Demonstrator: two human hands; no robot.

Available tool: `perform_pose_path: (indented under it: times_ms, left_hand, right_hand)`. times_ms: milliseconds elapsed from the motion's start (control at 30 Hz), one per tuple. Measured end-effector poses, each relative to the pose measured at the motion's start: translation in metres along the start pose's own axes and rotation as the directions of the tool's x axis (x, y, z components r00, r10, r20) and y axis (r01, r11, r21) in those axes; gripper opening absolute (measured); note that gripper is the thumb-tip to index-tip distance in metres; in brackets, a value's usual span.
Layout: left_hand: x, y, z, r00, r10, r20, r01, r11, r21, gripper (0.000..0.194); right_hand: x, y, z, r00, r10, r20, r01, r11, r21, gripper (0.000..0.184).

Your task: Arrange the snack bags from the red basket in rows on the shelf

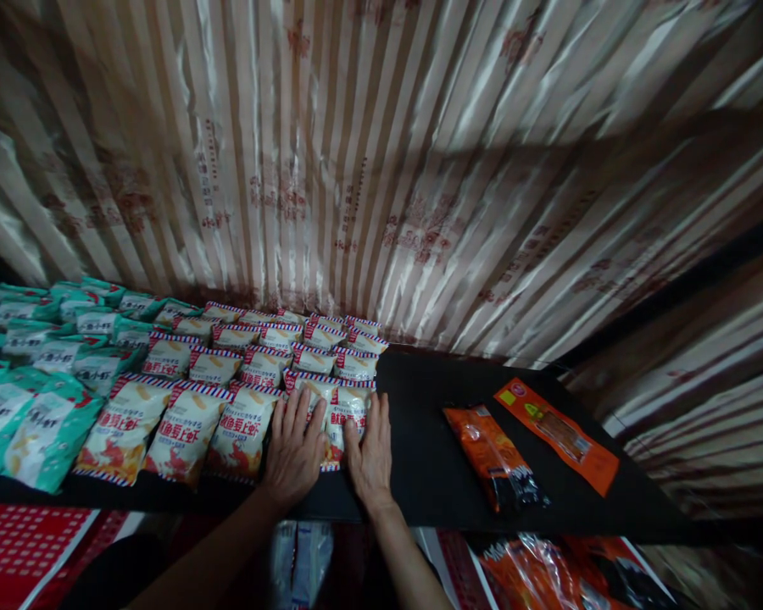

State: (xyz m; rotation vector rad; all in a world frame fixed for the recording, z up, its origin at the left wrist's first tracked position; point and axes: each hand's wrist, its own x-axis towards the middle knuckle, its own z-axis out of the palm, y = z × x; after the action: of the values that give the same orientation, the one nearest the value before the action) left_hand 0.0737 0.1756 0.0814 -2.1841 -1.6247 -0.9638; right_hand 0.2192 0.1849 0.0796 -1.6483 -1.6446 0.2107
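White snack bags (240, 428) with red print and striped edges stand in rows on a black shelf (413, 424). At the right end of the front row, my left hand (297, 449) lies with its fingers stretched over one bag, partly hiding it. My right hand (370, 453) rests against the right side of the end bag (343, 407), fingers extended and pointing away from me. Both hands touch the bags without being wrapped round them.
Green snack bags (54, 428) fill the left side. Two orange packets, one puffy (492, 453) and one flat (559, 428), lie to the right. Below are a red basket (22, 546) and more orange packets (534, 572). A striped plastic curtain (356, 169) hangs behind.
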Motion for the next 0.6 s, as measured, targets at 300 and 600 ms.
perform_pose_path:
  times_ms: [300,600]
  left_hand:
    - [0.004,0.001,-0.005,1.0,0.023,-0.008,-0.023,0.999,0.032,0.051]
    - [0.014,0.02,-0.004,0.985,0.172,-0.011,-0.173,0.984,-0.047,0.05]
  right_hand:
    - [0.005,0.004,-0.001,0.998,0.004,0.07,-0.014,0.989,0.146,0.065]
    - [0.072,0.029,-0.006,0.949,0.295,0.112,-0.311,0.815,0.489,0.071]
